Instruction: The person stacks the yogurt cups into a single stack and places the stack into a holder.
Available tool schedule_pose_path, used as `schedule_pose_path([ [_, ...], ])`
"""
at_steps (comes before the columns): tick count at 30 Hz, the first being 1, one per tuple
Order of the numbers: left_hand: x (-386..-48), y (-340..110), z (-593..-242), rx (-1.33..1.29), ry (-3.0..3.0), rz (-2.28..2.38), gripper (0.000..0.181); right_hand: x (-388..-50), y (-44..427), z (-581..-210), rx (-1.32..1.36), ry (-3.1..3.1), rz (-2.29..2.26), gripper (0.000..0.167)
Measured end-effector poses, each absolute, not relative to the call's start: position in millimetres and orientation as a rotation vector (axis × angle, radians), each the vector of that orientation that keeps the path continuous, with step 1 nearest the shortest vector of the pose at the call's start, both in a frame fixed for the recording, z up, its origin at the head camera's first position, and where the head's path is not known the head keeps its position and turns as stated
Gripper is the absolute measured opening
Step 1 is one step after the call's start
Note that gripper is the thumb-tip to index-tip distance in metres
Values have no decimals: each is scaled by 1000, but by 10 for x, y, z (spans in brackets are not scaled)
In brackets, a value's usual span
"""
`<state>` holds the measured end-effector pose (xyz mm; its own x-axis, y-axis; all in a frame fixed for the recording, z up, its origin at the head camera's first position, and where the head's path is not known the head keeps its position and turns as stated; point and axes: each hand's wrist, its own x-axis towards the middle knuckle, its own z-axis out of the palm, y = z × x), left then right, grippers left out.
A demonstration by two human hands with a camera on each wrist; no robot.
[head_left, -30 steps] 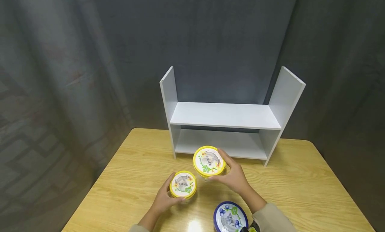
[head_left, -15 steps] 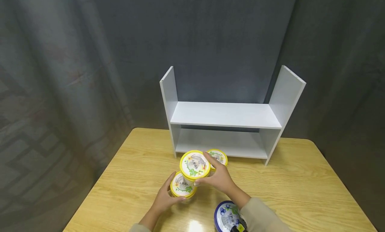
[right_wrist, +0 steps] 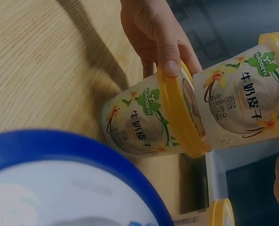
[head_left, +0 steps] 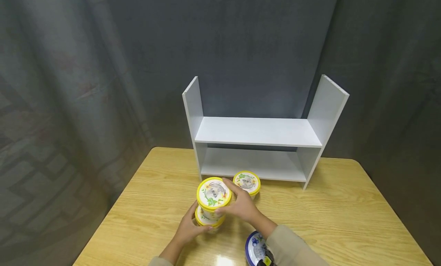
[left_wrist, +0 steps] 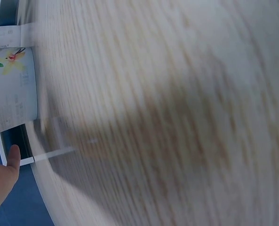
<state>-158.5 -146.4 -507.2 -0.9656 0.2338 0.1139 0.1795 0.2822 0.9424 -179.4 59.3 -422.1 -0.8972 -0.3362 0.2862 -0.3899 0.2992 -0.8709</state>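
1. Evidently, the right hand, gripping the upper cup, has brought it over the lower cup.
2. We find the left hand gripping the lower cup, thumb against its lid.
3. We note a third cup, now less hidden, between two and three o'clock from the upper cup.
4. We judge stacking nearly done; full seating unconfirmed.

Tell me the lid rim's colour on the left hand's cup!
The rim is yellow, clearest in the right wrist view.

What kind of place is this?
Maybe a little corner set up for filming: dark curtains hang around a wooden table with a plain white shelf and lidded tubs.
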Motion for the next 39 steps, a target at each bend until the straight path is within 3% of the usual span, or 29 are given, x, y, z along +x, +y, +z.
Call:
schedule_pose_path([
  [13, -1583, -1462, -5050, 454, 2481, 1812, 77, -1805, 490, -4282, 740, -2541, 1636, 93],
  [39, -1570, -1476, -5090, 390, 2468, 1831, 78, -1754, 438, -4194, 844, -2605, 1613, 97],
])
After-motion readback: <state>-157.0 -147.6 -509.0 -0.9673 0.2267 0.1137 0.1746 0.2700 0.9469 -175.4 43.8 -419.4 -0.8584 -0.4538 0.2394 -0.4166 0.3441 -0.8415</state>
